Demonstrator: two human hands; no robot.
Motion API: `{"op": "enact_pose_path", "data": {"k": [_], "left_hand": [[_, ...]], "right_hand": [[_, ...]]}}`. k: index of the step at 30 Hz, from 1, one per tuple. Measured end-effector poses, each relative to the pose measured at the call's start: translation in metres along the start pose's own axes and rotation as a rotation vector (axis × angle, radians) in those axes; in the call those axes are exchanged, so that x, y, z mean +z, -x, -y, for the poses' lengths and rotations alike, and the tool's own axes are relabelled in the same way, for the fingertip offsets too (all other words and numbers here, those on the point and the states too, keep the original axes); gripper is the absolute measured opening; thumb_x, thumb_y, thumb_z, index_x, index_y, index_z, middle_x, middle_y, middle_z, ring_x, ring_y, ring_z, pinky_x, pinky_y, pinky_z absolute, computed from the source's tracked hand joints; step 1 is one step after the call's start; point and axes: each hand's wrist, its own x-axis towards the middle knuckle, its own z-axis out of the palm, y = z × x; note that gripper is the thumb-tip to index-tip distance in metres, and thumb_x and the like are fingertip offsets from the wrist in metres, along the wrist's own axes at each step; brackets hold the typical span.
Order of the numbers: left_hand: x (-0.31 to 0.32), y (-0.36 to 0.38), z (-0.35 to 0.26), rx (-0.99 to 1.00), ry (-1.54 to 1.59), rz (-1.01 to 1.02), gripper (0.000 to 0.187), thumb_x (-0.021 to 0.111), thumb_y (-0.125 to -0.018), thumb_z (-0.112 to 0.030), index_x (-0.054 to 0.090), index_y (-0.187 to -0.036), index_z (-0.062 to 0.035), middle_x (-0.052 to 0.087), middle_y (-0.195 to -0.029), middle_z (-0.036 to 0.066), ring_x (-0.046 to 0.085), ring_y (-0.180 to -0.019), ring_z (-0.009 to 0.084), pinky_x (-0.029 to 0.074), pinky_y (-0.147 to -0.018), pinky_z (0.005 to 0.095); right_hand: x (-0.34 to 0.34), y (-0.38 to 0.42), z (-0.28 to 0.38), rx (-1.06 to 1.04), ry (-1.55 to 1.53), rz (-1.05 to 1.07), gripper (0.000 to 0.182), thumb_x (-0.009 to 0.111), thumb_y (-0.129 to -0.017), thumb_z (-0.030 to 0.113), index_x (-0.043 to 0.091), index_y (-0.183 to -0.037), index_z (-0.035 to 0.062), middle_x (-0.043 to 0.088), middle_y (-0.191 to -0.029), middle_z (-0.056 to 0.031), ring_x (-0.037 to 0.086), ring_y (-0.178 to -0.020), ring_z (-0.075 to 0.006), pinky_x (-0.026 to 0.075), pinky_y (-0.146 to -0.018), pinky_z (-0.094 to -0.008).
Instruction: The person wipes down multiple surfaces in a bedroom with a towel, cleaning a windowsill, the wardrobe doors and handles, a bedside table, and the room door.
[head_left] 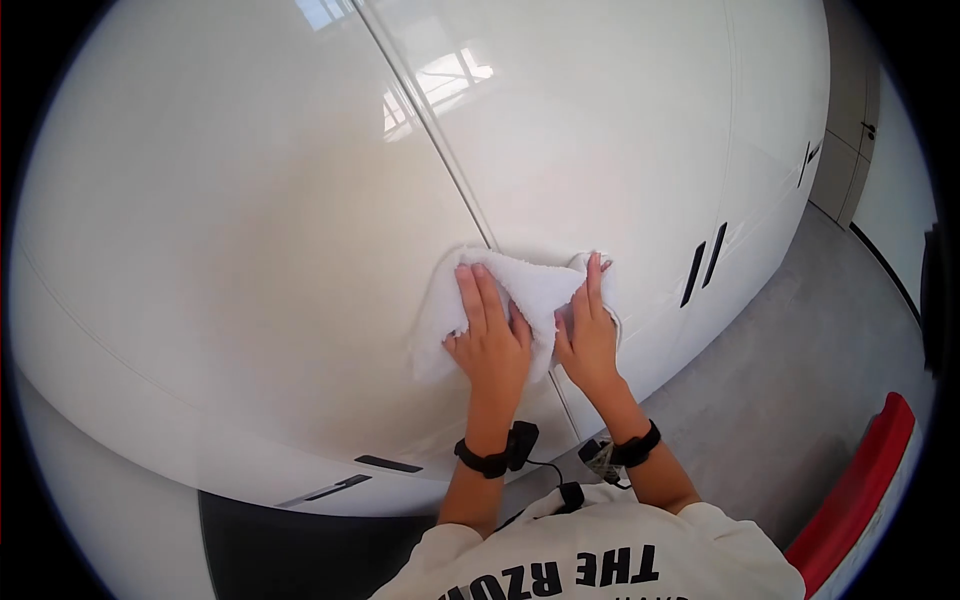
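A white cloth [530, 285] lies bunched against a glossy white cabinet door [330, 230], across the seam between two doors. My left hand [490, 325] presses on the cloth's left part with its fingers spread. On the right part of the cloth is my right hand [590, 335], two fingers stretched upward and the thumb apart, the other fingers partly hidden. Both hands touch the same cloth, a short gap between them. Black bands circle both wrists.
Black handles [693, 274] are set in the doors to the right, and another black handle [388, 464] is at the lower left. A red-edged object [860, 490] stands at the lower right on the grey floor [745, 400]. A door [845, 120] is at the far right.
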Motion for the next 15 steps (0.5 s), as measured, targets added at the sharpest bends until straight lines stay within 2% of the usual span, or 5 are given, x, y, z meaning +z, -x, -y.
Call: {"op": "enact_pose_path", "data": {"k": [7, 9, 11, 13, 15], "left_hand": [[0.040, 0.046, 0.001, 0.030, -0.011, 0.124, 0.064, 0.052, -0.084, -0.023, 0.030, -0.140, -0.0021, 0.018, -0.150, 0.018, 0.057, -0.103, 0.0317, 0.032, -0.085, 0.0612], [0.035, 0.038, -0.010, 0.084, 0.070, 0.121, 0.064, 0.052, -0.083, -0.022, 0.031, -0.140, -0.0021, 0.020, -0.150, 0.019, 0.055, -0.109, 0.0324, 0.032, -0.085, 0.0620], [0.005, 0.018, -0.024, 0.133, 0.130, 0.163, 0.064, 0.051, -0.083, -0.021, 0.031, -0.140, -0.0021, 0.020, -0.149, 0.020, 0.052, -0.113, 0.0329, 0.030, -0.087, 0.0632], [-0.014, -0.009, -0.028, 0.175, 0.111, 0.093, 0.063, 0.052, -0.083, -0.022, 0.032, -0.140, -0.0034, 0.023, -0.149, 0.016, 0.055, -0.109, 0.0314, 0.033, -0.084, 0.0619], [-0.012, -0.028, -0.028, 0.237, -0.013, -0.048, 0.064, 0.052, -0.082, -0.025, 0.033, -0.140, -0.0047, 0.025, -0.149, 0.014, 0.059, -0.103, 0.0279, 0.036, -0.078, 0.0591]], "right_hand": [[0.016, 0.023, -0.031, 0.256, -0.064, 0.012, 0.066, 0.051, -0.077, 0.001, 0.023, -0.134, -0.0148, 0.015, -0.146, -0.0295, 0.057, -0.073, -0.0353, 0.048, -0.065, -0.0395], [0.010, 0.022, -0.028, 0.303, -0.171, 0.036, 0.062, 0.054, -0.081, 0.008, 0.029, -0.134, -0.0118, 0.018, -0.145, -0.0311, 0.059, -0.079, -0.0377, 0.048, -0.076, -0.0412], [0.002, 0.007, -0.020, 0.006, -0.004, -0.082, 0.061, 0.058, -0.082, 0.015, 0.034, -0.133, -0.0082, 0.021, -0.143, -0.0322, 0.059, -0.088, -0.0397, 0.045, -0.085, -0.0414], [0.005, -0.009, -0.012, -0.093, -0.060, -0.136, 0.059, 0.063, -0.081, 0.026, 0.044, -0.129, -0.0022, 0.027, -0.142, -0.0297, 0.054, -0.108, -0.0428, 0.037, -0.099, -0.0415], [0.006, -0.030, -0.004, -0.106, -0.081, -0.189, 0.057, 0.063, -0.081, 0.025, 0.046, -0.128, -0.0028, 0.028, -0.144, -0.0255, 0.050, -0.114, -0.0424, 0.038, -0.099, -0.0418]]}}
